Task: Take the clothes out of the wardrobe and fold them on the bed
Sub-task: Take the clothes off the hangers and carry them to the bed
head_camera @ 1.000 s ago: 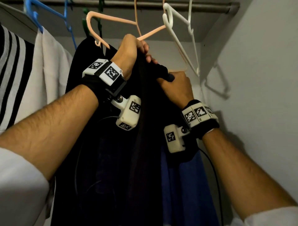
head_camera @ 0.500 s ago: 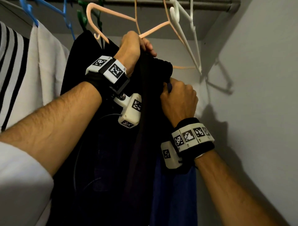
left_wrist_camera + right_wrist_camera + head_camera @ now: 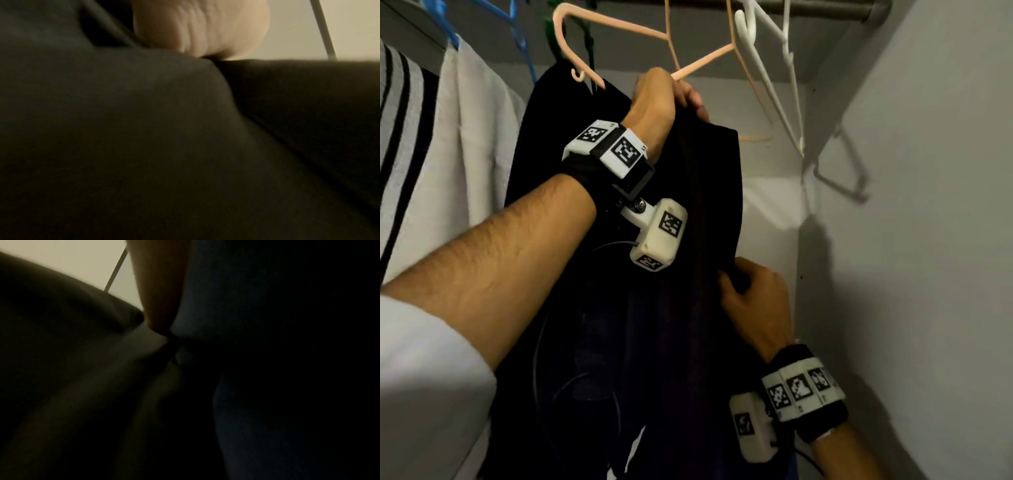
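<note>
A black garment (image 3: 688,212) hangs from a peach hanger (image 3: 619,31) under the wardrobe rail. My left hand (image 3: 664,96) grips the top of the garment where it folds over the hanger's bar. Lower down, my right hand (image 3: 753,298) grips the garment's right edge at mid height. In the left wrist view the palm (image 3: 201,27) sits above dark cloth (image 3: 144,146). The right wrist view is mostly dark cloth (image 3: 72,369), with a finger (image 3: 160,288) pinching a fold.
A white hanger (image 3: 767,68) hangs empty to the right. A white garment (image 3: 469,137) and a black-and-white striped one (image 3: 400,120) hang on blue hangers (image 3: 517,31) at left. The wardrobe's side wall (image 3: 928,205) stands close on the right. The rail (image 3: 825,10) runs overhead.
My right hand has slid down from the top of the black garment to its mid-height edge. The left hand keeps its hold at the top.
</note>
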`<state>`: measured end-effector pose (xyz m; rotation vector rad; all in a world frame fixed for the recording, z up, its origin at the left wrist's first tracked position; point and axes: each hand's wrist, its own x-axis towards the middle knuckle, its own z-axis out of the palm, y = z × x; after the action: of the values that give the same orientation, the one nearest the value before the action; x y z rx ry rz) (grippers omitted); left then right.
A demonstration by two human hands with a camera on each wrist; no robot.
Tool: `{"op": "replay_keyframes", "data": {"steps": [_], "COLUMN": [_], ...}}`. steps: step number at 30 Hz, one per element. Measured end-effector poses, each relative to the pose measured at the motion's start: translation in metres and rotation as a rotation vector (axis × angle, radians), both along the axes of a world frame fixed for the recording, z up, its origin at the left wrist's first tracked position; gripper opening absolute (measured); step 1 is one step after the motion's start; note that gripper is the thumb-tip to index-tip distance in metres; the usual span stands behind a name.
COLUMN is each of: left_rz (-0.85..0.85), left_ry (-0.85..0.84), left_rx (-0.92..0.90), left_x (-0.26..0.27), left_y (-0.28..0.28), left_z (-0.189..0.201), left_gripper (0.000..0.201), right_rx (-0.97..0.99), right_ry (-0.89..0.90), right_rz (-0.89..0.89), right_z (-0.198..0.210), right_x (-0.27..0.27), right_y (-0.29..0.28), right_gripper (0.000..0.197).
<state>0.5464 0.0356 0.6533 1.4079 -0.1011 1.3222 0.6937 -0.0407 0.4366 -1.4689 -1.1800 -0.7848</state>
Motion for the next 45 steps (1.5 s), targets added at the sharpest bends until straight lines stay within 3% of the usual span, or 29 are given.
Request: {"op": "replay_keyframes", "data": {"steps": [1, 5, 7, 13, 15, 20, 24, 30, 35, 38, 45], "left_rz": [0.009, 0.009, 0.026, 0.081, 0.079, 0.014, -0.012, -0.002, 0.012, -0.002, -0.027], "left_ry": [-0.002, 0.014, 0.037, 0.097, 0.126, 0.14, 0.111, 0.068, 0.097, 0.094, 0.115], "left_rx": [0.01, 0.04, 0.066, 0.117, 0.158, 0.167, 0.119, 0.115, 0.079, 0.064, 0.065], "left_x": [0.001, 0.006, 0.005, 0.005, 0.007, 0.005, 0.001, 0.003, 0.006, 0.006, 0.007], "left_y": [0.001, 0.01, 0.012, 0.017, 0.014, 0.005, 0.003, 0.007, 0.014, 0.013, 0.008], "left_z": [0.0, 0.001, 0.002, 0.002, 0.001, -0.002, 0.0, 0.005, 0.005, 0.001, 0.0], "left_gripper": [0.013, 0.016, 0.017, 0.031, 0.039, 0.035, 0.032, 0.032, 0.038, 0.029, 0.037], "right_rx": [0.032, 0.088, 0.062, -0.109, -0.166, -0.071, 0.045, 0.09, 0.055, 0.038, 0.016], "right_ry": [0.048, 0.218, 0.227, 0.332, 0.33, 0.224, 0.01, -0.107, -0.099, -0.044, 0.144], "right_rz": [0.031, 0.166, 0.205, 0.369, 0.367, 0.186, -0.002, 0.016, 0.08, 0.113, 0.25], "right_z": [0.007, 0.048, 0.075, 0.145, 0.149, 0.145, 0.133, 0.099, 0.048, 0.022, 0.037], "right_x": [0.0, -0.002, -0.008, -0.033, -0.04, -0.04, -0.041, -0.035, -0.044, -0.039, -0.034], "right_y": [-0.003, -0.016, -0.023, -0.021, -0.015, -0.001, -0.002, -0.014, -0.008, -0.003, -0.009], "right_gripper": [0.022, 0.061, 0.055, 0.082, 0.073, 0.039, 0.047, 0.054, 0.053, 0.054, 0.053]}}
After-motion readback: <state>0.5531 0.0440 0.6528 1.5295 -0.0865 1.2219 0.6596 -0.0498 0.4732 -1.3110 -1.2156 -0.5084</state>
